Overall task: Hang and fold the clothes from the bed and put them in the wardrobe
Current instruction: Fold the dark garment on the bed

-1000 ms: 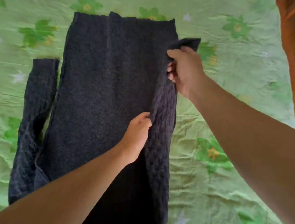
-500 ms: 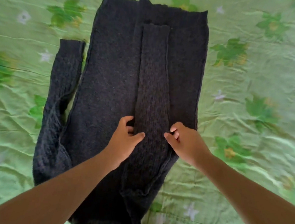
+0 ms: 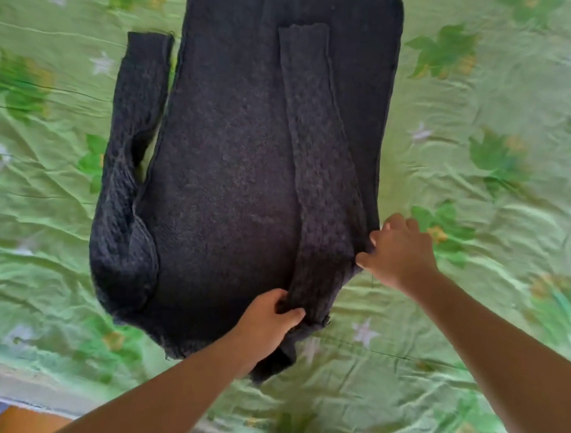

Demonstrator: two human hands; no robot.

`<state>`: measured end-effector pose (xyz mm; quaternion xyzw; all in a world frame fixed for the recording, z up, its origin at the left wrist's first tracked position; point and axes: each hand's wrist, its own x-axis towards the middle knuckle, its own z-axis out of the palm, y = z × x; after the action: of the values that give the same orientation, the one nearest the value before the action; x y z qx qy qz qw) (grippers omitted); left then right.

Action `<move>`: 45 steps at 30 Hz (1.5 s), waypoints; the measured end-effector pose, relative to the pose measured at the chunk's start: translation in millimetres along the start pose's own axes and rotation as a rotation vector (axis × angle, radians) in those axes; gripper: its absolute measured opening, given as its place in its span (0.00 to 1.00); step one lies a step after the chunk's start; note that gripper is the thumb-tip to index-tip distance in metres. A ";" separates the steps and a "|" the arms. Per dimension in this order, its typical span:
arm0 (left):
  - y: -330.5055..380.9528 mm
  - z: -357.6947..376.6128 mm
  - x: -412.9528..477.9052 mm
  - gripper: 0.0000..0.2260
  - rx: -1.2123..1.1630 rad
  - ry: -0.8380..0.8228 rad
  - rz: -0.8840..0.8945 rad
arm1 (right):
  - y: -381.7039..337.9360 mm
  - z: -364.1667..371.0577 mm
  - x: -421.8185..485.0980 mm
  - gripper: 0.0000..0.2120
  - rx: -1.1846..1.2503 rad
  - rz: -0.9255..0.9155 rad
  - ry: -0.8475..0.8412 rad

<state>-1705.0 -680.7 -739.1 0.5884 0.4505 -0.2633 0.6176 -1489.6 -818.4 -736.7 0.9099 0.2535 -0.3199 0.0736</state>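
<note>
A dark grey knitted sweater (image 3: 232, 178) lies flat on a bed covered with a green flowered sheet (image 3: 474, 316). Its body runs away from the person and its upper end passes out of the top of the view. One sleeve (image 3: 316, 150) is folded in over the right half of the body and lies along it as a long strip with its cuff pointing away. The other sleeve (image 3: 134, 119) lies unfolded on the sheet just beside the left edge of the body, curving in to join it near the near end.

Both hands are at the near end of the sweater, on its right side. The left hand (image 3: 265, 324) is at the near end of the folded sleeve. Its fingers are curled into the knit and its thumb (image 3: 295, 314) lies across the top, so it grips a bunch of that sleeve's cloth. The right hand (image 3: 401, 252) is at the right edge of the sweater, level with the lower part of the folded sleeve. Its fingers (image 3: 373, 238) are bent and its thumb points at the cloth. It seems to pinch the edge of the sweater, though the blur there makes the hold hard to read. The two hands are near each other, with the folded sleeve between them.

The pale edge of the bed (image 3: 24, 387) runs along the bottom left.
</note>
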 end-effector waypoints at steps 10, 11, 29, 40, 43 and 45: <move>-0.3 19.0 -6.1 0.13 -0.115 -0.215 -0.152 | -21.5 25.1 -25.7 0.25 1.218 0.363 -0.148; 1.0 16.4 -7.5 0.14 -0.147 -0.257 -0.171 | -26.9 28.0 -30.1 0.28 1.267 0.367 -0.112; -4.5 -215.4 6.8 0.24 0.655 0.858 0.413 | -149.8 13.2 -35.1 0.16 -0.111 -0.450 0.195; -33.3 -306.5 46.3 0.29 -0.050 0.565 0.163 | -345.0 -60.3 52.7 0.17 -0.006 -0.538 0.271; -38.9 -310.9 53.6 0.16 0.018 0.471 0.178 | -390.9 -78.3 79.7 0.22 -0.307 -0.718 0.398; -42.2 -313.2 55.8 0.11 0.026 0.413 0.190 | -418.3 -82.7 95.4 0.21 -0.389 -0.744 0.420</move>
<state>-1792.9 -374.4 -777.3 0.6775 0.5064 -0.0837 0.5268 -1593.6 -394.3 -719.1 0.7715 0.6273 -0.0802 0.0702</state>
